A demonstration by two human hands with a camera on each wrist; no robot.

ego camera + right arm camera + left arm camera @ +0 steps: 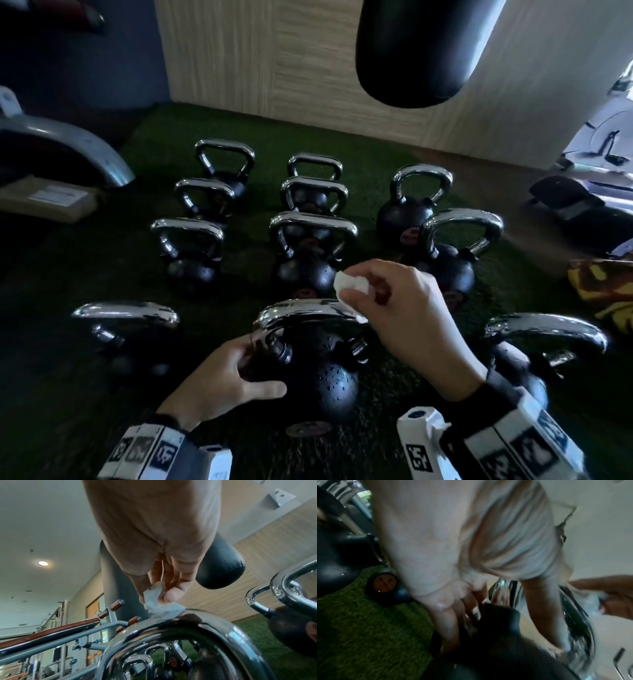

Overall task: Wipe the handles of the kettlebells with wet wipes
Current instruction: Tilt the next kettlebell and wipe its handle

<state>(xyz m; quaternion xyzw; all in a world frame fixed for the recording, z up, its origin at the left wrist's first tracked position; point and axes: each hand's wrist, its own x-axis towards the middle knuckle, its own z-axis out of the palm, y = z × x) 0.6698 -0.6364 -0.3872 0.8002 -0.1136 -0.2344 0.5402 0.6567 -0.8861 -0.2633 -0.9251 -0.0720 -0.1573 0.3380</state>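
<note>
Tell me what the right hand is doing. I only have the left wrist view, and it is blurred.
Observer: The right hand pinches a crumpled wet wipe between thumb and fingers.
Operator: Say where the wipe sits.
Observer: In the right wrist view, it touches the top of the chrome handle of the nearest middle kettlebell.
Operator: Count the kettlebells.
Observer: The head view shows eleven, standing on the green turf.
</note>
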